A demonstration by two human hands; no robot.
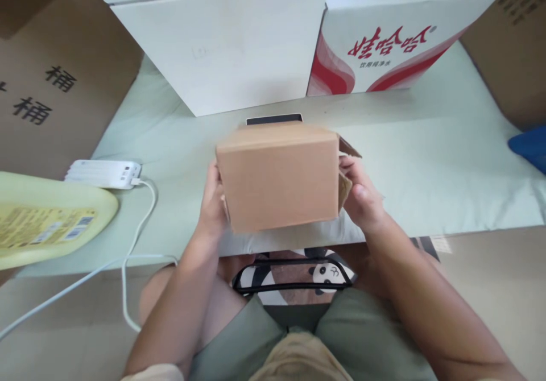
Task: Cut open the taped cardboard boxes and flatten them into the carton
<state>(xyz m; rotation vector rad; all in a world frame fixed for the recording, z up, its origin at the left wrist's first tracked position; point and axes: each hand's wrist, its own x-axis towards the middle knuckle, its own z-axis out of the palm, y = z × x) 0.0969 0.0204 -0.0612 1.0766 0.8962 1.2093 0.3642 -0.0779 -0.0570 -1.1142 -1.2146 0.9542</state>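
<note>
A small brown cardboard box [281, 182] is held up between my two hands, above the front part of the pale green cloth [443, 182]. My left hand [213, 202] grips the box's left end, its fingertips partly hidden behind it. At the right end, flaps [344, 189] stand open, and my right hand [362, 193] has its bent fingers on them. What the box holds inside cannot be seen. Just behind it, a dark object with a light rim [275, 119] lies on the cloth, mostly covered from view.
A white carton [230, 51] and a red-and-white carton [384, 45] stand at the back. Large brown boxes [85, 85] flank the sides. At left are a white power bank [104, 173] with a cable [143, 222] and a yellow bottle [55, 216]. A blue object [529, 146] lies far right.
</note>
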